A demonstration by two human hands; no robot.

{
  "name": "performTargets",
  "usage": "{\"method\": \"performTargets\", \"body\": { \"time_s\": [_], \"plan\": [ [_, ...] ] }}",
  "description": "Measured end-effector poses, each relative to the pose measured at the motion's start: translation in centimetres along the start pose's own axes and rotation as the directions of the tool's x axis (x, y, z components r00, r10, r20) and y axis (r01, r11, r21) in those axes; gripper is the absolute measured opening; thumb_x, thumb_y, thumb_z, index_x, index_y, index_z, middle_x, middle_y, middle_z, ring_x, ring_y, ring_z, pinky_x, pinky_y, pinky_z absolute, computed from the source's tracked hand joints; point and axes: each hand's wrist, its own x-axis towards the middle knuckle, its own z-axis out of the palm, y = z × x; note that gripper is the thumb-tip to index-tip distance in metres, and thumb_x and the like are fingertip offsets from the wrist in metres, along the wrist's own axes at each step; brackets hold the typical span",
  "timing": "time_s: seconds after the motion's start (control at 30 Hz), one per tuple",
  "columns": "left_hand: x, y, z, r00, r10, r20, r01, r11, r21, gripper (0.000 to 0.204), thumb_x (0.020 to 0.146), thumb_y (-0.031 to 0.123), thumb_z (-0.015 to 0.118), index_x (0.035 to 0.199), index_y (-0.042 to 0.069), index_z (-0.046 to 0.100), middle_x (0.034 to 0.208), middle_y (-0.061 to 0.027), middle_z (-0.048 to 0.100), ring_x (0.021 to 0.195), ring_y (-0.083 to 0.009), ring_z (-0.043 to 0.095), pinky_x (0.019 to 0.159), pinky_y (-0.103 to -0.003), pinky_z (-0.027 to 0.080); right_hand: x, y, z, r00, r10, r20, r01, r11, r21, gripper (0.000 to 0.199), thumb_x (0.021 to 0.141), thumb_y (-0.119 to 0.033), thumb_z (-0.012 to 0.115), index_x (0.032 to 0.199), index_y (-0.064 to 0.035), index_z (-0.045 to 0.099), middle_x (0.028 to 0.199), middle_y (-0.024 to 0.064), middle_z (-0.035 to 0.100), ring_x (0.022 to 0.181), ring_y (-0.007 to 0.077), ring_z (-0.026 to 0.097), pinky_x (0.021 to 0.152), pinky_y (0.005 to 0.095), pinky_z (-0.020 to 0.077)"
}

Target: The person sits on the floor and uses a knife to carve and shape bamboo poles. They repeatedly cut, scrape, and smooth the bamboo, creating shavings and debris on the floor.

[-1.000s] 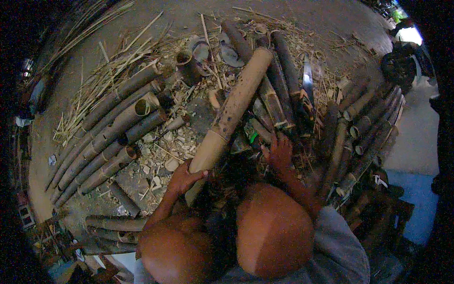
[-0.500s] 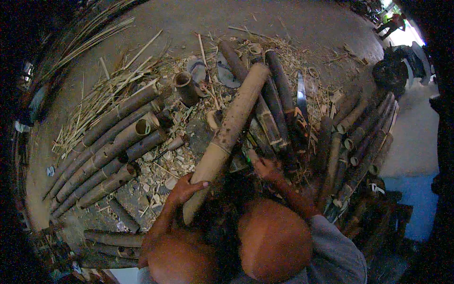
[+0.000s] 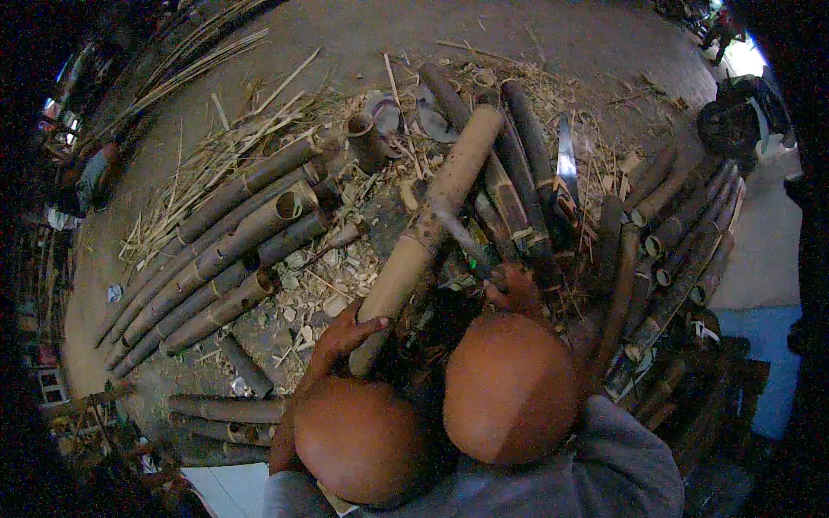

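Bamboo fills most of the ground around the person's bare knees (image 3: 509, 388) at the lower centre of the frame. One pale bamboo pole (image 3: 432, 229) runs diagonally from just above the knees up toward the upper centre, its far end lying over a bundle of dark poles (image 3: 518, 181). The left hand (image 3: 341, 337) grips the near end of this pole, fingers curled around its left side and thumb across the top. The right hand (image 3: 515, 292) sits just right of the pole, closed on a dark blade (image 3: 466, 237) whose tip rests against the pole's middle; how tightly the fingers clench I cannot tell.

A row of cut bamboo tubes (image 3: 216, 259) lies at centre left, with chips and shavings (image 3: 319, 289) between it and the pole. More dark poles (image 3: 673, 233) crowd the right side, and a long knife (image 3: 566, 160) lies among them at upper right. Open dirt floor (image 3: 345, 34) shows only along the top edge; a short tube (image 3: 367, 142) stands upright near it.

Compared with half a second ago, the right hand has come closer to the pole and now sets the blade on it, while the left hand has kept its hold near the lower end.
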Motion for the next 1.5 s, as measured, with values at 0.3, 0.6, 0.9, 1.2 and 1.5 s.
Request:
{"method": "performTargets", "body": {
  "time_s": [0.3,0.6,0.9,1.2,1.5],
  "plan": [
    [-1.0,2.5,1.7,0.992,0.063,-0.112,-0.044,0.985,0.166,0.099,0.082,0.062,0.076,0.152,-0.001,0.044,0.138,-0.0274,0.062,0.126,-0.0395,0.062,0.108,-0.046,0.046,3.5,-8.1,-1.3,0.95,0.091,0.297,-0.031,0.979,-0.201,0.07,0.098,-0.071,0.048,0.121,-0.0063,0.059,0.095,0.0269,0.072,0.097,0.0493,0.07,0.083,0.059,0.0557],
    [-1.0,3.3,2.4,0.995,0.046,-0.084,-0.034,0.989,0.143,0.1,0.083,0.063,0.074,0.152,-0.003,0.044,0.135,-0.0262,0.064,0.121,-0.0376,0.064,0.105,-0.047,0.048,5.6,-4.2,0.5,0.941,0.232,0.248,-0.238,0.971,-0.006,0.066,0.098,-0.071,0.048,0.119,-0.0091,0.059,0.103,0.0254,0.071,0.099,0.0492,0.069,0.087,0.0582,0.0553],
    [-1.3,4.8,3.1,0.991,-0.06,-0.118,0.063,0.998,0.025,0.097,0.086,0.06,0.074,0.152,-0.004,0.044,0.136,-0.0246,0.064,0.122,-0.0348,0.064,0.104,-0.046,0.049,3.5,0.1,5.6,0.848,-0.284,0.448,0.454,0.825,-0.337,0.06,0.098,-0.067,0.052,0.111,-0.0091,0.061,0.095,0.0265,0.071,0.088,0.0423,0.072,0.069,0.0567,0.0576],
    [2.6,0.8,2.5,0.993,-0.119,-0.022,0.116,0.987,-0.109,0.096,0.09,0.064,0.069,0.152,-0.005,0.044,0.136,-0.0237,0.064,0.119,-0.0327,0.065,0.106,-0.045,0.048,4.9,-2.3,3.4,0.99,0.005,0.14,0.013,0.992,-0.128,0.065,0.096,-0.069,0.053,0.108,-0.0063,0.064,0.086,0.0254,0.071,0.077,0.0467,0.071,0.07,0.0576,0.0575],
    [0.8,2.6,2.4,0.995,-0.093,-0.033,0.091,0.994,-0.053,0.077,0.095,0.06,0.064,0.14,-0.003,0.06,0.126,-0.0211,0.07,0.112,-0.0315,0.068,0.1,-0.045,0.051,5.6,2.4,3.7,0.943,-0.141,0.302,0.188,0.973,-0.132,0.076,0.099,-0.066,0.05,0.141,-0.0022,0.054,0.109,0.0279,0.069,0.095,0.0451,0.07,0.08,0.05,0.0577]
  ]
}}
